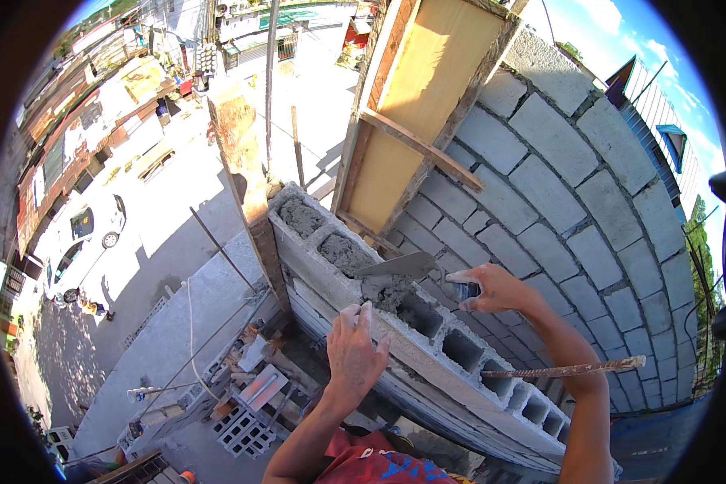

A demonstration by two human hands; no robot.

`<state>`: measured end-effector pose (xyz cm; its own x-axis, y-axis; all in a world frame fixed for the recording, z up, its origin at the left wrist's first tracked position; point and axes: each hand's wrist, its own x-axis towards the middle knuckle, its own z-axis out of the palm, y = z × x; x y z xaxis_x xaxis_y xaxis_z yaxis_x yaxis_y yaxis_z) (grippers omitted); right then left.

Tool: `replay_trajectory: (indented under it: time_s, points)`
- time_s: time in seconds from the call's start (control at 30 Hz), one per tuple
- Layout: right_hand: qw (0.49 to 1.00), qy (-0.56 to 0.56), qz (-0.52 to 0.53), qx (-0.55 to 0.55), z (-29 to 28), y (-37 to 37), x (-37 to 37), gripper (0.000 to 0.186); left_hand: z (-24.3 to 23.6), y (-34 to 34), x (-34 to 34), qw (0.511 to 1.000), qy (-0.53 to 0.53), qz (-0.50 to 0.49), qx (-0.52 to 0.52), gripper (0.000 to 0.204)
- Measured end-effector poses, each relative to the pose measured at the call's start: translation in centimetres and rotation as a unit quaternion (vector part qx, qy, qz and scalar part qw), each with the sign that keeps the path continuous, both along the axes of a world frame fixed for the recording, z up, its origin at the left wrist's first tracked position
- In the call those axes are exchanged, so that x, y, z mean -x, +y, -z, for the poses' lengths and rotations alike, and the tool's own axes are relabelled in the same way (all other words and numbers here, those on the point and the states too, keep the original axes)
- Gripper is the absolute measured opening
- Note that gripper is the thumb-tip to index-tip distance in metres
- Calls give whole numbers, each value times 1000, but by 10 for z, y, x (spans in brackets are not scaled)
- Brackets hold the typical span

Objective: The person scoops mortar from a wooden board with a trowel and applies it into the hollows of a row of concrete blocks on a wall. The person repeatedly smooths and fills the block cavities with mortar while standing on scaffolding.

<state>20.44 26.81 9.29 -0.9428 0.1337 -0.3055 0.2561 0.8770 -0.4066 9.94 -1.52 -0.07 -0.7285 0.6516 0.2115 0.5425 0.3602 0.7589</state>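
Your left hand [353, 351] hovers just at the near face of the block wall [427, 343], fingers loosely spread and pointing up, holding nothing; whether the fingertips touch the top edge you cannot tell. Your right hand [492, 289] reaches across the wall's top and is closed around the handle of a trowel [399, 264], whose flat blade lies over the open cells of the top course. Wet grey mortar [343, 252] fills the cells to the left of the blade and is heaped just under its tip, while the cells to the right of it stand hollow. A rusty steel rod [565, 371] lies across the wall's top, right of your right forearm. Beyond the trowel, a wooden formwork panel [415, 105] rises against the taller block wall [573, 210]. Far below on the left, loose blocks [242, 427] lie on a slab, and a white car [81, 238] stands in the street.
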Motion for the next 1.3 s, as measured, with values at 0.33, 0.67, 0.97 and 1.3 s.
replay_trajectory:
  time_s: [0.33,0.67,0.97,1.3]
  points:
    - [994,75,18,-76,-32,-15,-19,53,1,-10,29,987,-10,-42,-152,52]
    - [986,15,-87,-141,-5,31,-21,63,121,-153,17,936,-332,-70,99,41]
    - [926,204,288,-132,-46,-57,-249,52,219,-70,-41,890,-291,312,161,22]
    - [487,430,760,-13,150,-399,-519,60,314,-32,-247,831,-224,422,285,48]
